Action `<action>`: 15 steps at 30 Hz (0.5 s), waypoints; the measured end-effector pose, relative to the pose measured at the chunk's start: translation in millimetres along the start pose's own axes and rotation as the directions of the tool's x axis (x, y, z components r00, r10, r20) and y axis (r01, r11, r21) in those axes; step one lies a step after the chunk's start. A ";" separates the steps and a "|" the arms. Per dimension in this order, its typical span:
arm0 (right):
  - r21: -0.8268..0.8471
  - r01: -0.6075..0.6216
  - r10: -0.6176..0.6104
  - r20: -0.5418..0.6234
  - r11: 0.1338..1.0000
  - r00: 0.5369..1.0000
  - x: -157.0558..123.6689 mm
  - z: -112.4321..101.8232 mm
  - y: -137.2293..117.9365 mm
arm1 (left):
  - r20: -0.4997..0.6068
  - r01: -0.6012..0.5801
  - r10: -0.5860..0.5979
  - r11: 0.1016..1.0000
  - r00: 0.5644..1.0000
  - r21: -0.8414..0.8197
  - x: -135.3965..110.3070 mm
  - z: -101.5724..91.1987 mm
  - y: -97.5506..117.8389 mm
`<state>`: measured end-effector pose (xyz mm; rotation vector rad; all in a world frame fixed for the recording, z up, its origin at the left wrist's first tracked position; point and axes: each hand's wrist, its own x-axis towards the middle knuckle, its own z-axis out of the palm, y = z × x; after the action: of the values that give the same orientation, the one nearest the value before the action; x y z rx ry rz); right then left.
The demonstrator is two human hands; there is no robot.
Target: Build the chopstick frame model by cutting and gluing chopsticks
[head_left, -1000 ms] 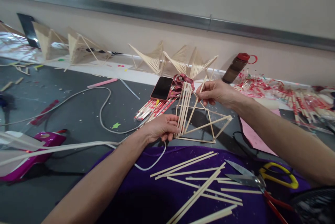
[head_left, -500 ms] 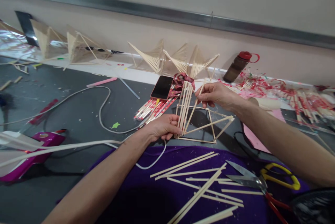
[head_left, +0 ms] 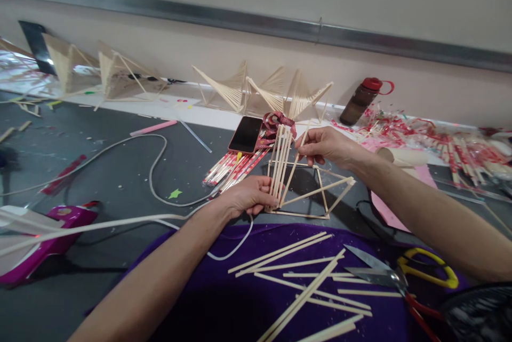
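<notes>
Stick model (head_left: 317,192) stands at the centre of the frame, on a grey bench (head_left: 124,171) scattered with scraps. A pale wall (head_left: 160,43) fills the top, crossed by a metal rail (head_left: 200,12). Purple cloth (head_left: 224,310) covers the lower middle. Finished-looking stick shapes (head_left: 264,94) line the back edge, from upper left to centre. A magenta-and-white appliance (head_left: 68,219) lies at lower left. Scissors (head_left: 372,275), blades apart, rest on the cloth at lower right, beside loose sticks (head_left: 306,291). A dark bottle (head_left: 357,104) with a red cap leans at upper right; a phone (head_left: 246,135) lies just above the centre.

The left hand (head_left: 253,196) has its grip pinched about the foot of the upright sticks (head_left: 281,160) on the model's left side. The right hand (head_left: 326,144) grasps a single stick (head_left: 293,171) near its upper end; whether its lower end is joined I cannot tell.

Compared with a second ago, the right hand has shifted slightly left, tipping that stick nearer the uprights. More of a cardboard tube (head_left: 412,157) shows above the forearm. The left hand stays where it was.
</notes>
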<state>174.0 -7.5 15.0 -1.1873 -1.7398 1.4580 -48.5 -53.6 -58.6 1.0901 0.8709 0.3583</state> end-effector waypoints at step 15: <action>0.000 0.007 -0.007 -0.027 1.000 1.000 -1.3 1.2 -0.7 | -0.060 0.047 -0.051 0.997 0.997 -0.061 -2.0 8.5 7.4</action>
<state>173.3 -9.2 15.6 -1.1940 -1.7242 1.4320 -42.2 -56.8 -49.7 1.0050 0.9345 0.3762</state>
